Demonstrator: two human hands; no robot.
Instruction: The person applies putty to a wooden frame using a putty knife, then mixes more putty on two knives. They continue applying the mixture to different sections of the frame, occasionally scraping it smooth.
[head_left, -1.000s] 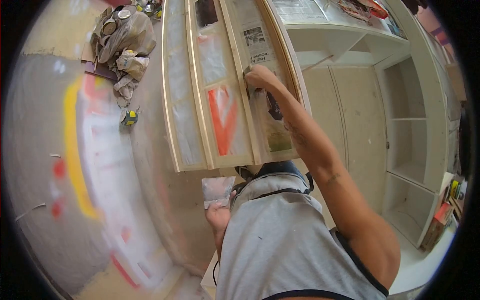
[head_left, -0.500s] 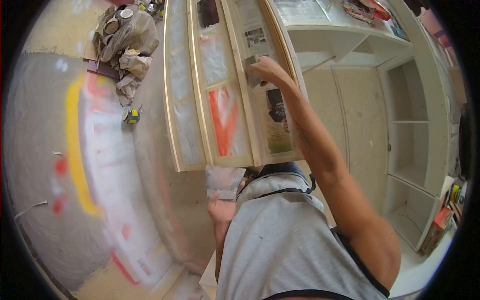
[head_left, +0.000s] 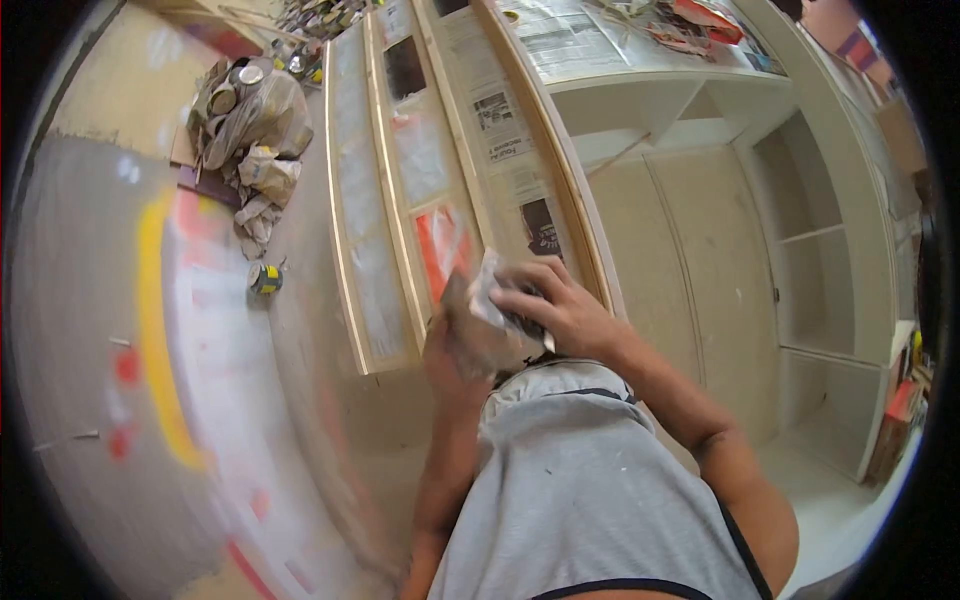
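Both of my hands are close together over the near end of a wooden frame (head_left: 385,190) glazed in long strips. My right hand (head_left: 570,310) is closed around a crumpled, folded pale grey sheet (head_left: 487,292), its fingers bent over the top. Just left of it, my left hand (head_left: 455,365) is smeared by motion, and a dull grey-brown sheet (head_left: 470,325) shows at its fingers. Newspaper (head_left: 505,130) and a red-and-white patch (head_left: 440,245) show in the frame's panels beneath and beyond the hands.
A small can (head_left: 265,278) stands on the floor at left, below a bulging plastic bag (head_left: 265,115) with cans. To the right is a white shelving unit (head_left: 815,290), its top covered by newspaper (head_left: 580,40). Spray-painted boards (head_left: 200,330) lie along the left.
My right hand has come back from the frame's panel toward my body. My left hand has risen from beside my waist to meet it, and the sheets are now side by side.
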